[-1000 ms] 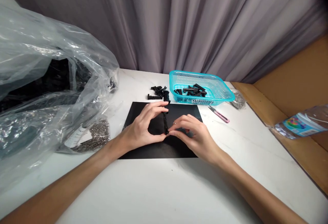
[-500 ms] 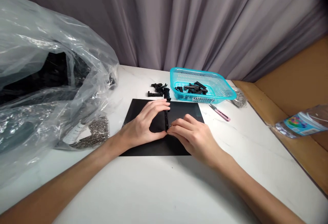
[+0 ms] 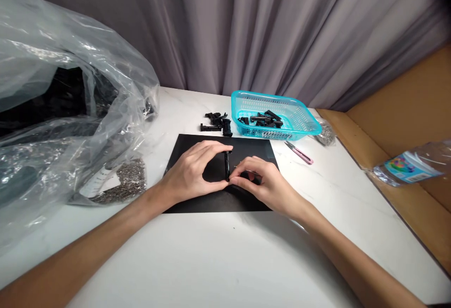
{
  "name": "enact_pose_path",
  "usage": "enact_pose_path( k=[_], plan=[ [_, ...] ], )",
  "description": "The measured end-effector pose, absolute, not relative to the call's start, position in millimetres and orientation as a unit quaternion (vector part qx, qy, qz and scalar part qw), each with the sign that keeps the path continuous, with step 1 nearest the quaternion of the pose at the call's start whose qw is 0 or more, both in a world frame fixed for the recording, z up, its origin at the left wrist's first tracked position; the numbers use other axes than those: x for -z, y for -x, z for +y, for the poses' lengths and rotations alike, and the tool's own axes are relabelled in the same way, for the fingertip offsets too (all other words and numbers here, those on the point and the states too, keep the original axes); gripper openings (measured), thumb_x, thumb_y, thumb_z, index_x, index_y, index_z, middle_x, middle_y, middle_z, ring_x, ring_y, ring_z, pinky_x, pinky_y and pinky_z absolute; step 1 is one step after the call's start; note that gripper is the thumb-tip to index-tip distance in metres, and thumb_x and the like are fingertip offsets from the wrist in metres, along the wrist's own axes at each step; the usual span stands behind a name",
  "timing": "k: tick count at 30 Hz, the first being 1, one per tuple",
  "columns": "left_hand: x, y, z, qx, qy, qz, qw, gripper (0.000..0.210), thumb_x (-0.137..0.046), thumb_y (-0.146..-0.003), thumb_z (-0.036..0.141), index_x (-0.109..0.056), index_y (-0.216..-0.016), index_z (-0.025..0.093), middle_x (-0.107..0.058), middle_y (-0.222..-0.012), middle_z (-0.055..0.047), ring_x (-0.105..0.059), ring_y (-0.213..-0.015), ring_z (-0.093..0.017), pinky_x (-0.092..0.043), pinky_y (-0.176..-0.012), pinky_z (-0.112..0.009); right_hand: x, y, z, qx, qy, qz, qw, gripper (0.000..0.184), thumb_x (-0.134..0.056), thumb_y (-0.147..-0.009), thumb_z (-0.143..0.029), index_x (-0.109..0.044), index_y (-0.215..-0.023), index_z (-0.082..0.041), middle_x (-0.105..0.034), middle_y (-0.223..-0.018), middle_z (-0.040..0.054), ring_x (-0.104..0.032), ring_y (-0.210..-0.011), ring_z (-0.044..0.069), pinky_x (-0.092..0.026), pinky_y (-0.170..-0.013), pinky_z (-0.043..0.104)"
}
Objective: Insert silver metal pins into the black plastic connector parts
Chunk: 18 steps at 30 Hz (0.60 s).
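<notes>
A narrow black plastic part [image 3: 227,165] spans the gap between the thumb and fingers of my left hand [image 3: 192,169], thumb at the near end and fingertips at the far end. My right hand [image 3: 269,179] pinches with thumb and forefinger at the part's near end. Thin, shiny slivers show among its fingers, too small to name. Both hands are over a black mat [image 3: 246,200]. Just beyond the mat lies a small pile of similar black parts [image 3: 218,122].
A blue plastic basket [image 3: 306,134] holds several black parts. Pink-handled snips [image 3: 299,153] lie right of the mat. Clear bags [image 3: 105,64] and a bag of small metal pieces [image 3: 127,181] fill the left side. At right are a plastic bottle [image 3: 412,165] and cardboard [image 3: 394,101].
My right hand's fingers have shifted, opening a gap behind the thumb and forefinger pinch. My left hand keeps its hold on the black part. The whole view has shifted slightly.
</notes>
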State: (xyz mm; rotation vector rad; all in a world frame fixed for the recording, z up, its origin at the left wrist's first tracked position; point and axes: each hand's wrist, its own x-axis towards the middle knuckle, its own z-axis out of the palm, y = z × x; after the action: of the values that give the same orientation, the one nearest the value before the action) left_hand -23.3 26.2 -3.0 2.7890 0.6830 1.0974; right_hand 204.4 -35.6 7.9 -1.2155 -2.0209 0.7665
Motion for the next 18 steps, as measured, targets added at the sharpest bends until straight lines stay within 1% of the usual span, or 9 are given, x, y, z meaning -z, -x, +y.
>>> enact_pose_path(
  k=[4,8,13,15,18],
  plan=[
    [1.7,22.1,25.1,-0.365,-0.906,0.215,0.010,0.052,-0.078,-0.084,0.030,-0.057,-0.130,0.016,-0.071,-0.113,-0.012,-0.069,-0.109,-0.027,-0.059,-0.095,-0.042,-5.6,-205.1,-34.0,-0.324,0.484,-0.742,0.333,0.006,-0.076,-0.092,-0.030,-0.075,-0.089,-0.024,-0.075,-0.090,-0.0023,-0.058,-0.077,0.015,-0.042,-0.070,0.030],
    [4.2,18.8,24.1,-0.354,-0.912,0.209,0.015,0.051,-0.077,-0.082,0.026,-0.058,-0.128,0.015,-0.071,-0.105,-0.011,-0.069,-0.100,-0.027,-0.061,-0.087,-0.042,-2.8,-207.5,-30.4,-0.355,0.502,-0.725,0.311,0.009,-0.080,-0.088,-0.032,-0.078,-0.085,-0.024,-0.074,-0.083,-0.0028,-0.055,-0.070,0.014,-0.040,-0.066,0.029],
    [9.8,17.3,24.7,-0.343,-0.916,0.207,0.033,0.053,-0.078,-0.080,0.022,-0.056,-0.129,0.013,-0.069,-0.104,-0.011,-0.067,-0.100,-0.027,-0.060,-0.088,-0.043,-1.1,-207.6,-27.0,-0.380,0.497,-0.719,0.302,0.018,-0.079,-0.088,-0.038,-0.078,-0.082,-0.022,-0.074,-0.082,-0.0005,-0.059,-0.074,0.015,-0.040,-0.067,0.030],
    [10.9,17.5,24.9,-0.344,-0.917,0.200,0.029,0.055,-0.077,-0.081,0.022,-0.055,-0.130,0.012,-0.069,-0.106,-0.012,-0.066,-0.102,-0.027,-0.060,-0.090,-0.043,-1.4,-206.1,-27.5,-0.369,0.503,-0.722,0.300,0.020,-0.079,-0.088,-0.041,-0.078,-0.082,-0.022,-0.074,-0.081,-0.0005,-0.057,-0.072,0.015,-0.039,-0.066,0.030],
    [11.0,17.9,24.4,-0.348,-0.919,0.185,0.010,0.054,-0.076,-0.083,0.023,-0.054,-0.131,0.012,-0.070,-0.107,-0.013,-0.066,-0.103,-0.028,-0.059,-0.093,-0.045,-2.0,-202.9,-30.1,-0.342,0.519,-0.727,0.291,0.018,-0.079,-0.088,-0.039,-0.076,-0.081,-0.023,-0.069,-0.075,-0.0022,-0.053,-0.067,0.014,-0.038,-0.064,0.029]
  ],
)
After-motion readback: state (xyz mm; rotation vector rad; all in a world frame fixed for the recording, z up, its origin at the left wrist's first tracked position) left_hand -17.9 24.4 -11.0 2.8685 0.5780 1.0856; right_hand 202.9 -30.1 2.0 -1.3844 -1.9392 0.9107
